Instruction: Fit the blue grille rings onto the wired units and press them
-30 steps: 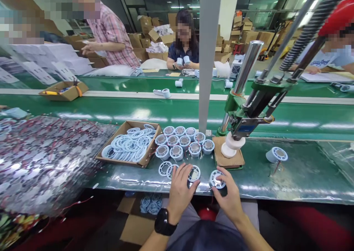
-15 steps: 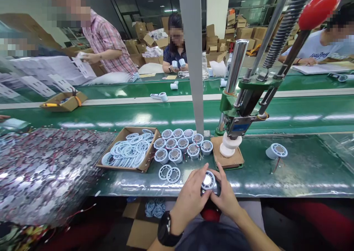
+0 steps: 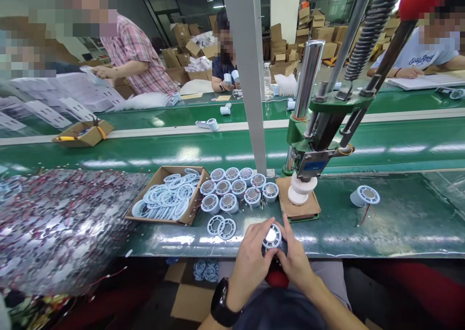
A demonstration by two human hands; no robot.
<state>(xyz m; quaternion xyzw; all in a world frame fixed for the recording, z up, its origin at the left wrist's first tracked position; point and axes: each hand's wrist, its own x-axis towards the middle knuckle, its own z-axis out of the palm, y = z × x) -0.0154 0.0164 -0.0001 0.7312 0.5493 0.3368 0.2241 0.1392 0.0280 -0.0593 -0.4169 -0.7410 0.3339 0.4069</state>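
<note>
Between both hands, just above the bench's front edge, is a round light-blue housing (image 3: 272, 236) with a slotted ring and a shiny metal disc on top. My left hand (image 3: 254, 250) closes round its left side, and my right hand (image 3: 293, 252) its right side; the thumbs come near each other at the front. The housing's lower part is hidden by the fingers. Left of the hands lie two loose light-blue rings (image 3: 227, 229), partly overlapping. Behind them several similar housings (image 3: 228, 203) stand grouped, metal discs up.
A hand press (image 3: 314, 160) with a white plastic head stands behind my hands on a cardboard-covered base. A cardboard box (image 3: 192, 216) holds many rings. One housing (image 3: 365, 196) with wires sits at right. Wired parts (image 3: 83, 223) cover the left. Co-workers sit beyond the green conveyor (image 3: 163, 150).
The camera view has shifted slightly. Both hands keep the housing in nearly the same place above the bench edge. Across the conveyor, the co-worker in the checked shirt has moved their hand leftward.
</note>
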